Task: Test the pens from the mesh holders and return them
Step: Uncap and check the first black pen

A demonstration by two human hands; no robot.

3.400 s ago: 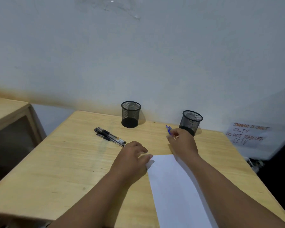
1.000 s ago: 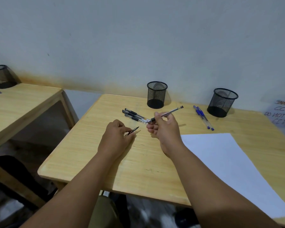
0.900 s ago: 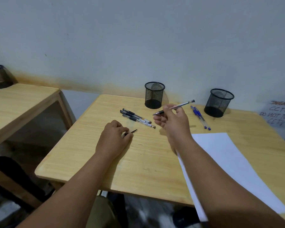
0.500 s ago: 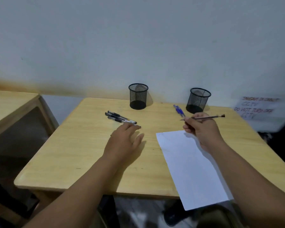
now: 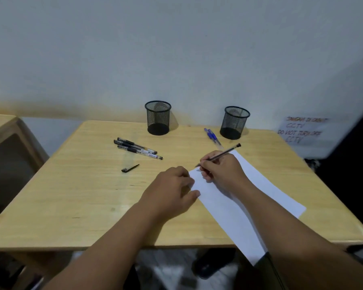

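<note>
Pen [image 5: 220, 154] gripped by right hand [image 5: 220, 172], tip down-left on paper [image 5: 239, 206], left hand [image 5: 172, 191] relaxed

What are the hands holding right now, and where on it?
The right hand grips an uncapped black pen low on its barrel, near the tip. The left hand holds nothing; it rests at the paper edge.

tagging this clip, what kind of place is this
Probably an office or classroom-type room, though hard to be sure: a plain light wooden desk against a bare white wall, two black mesh pen holders, and a handwritten paper sign reading "CCTV do not turn off".
</note>
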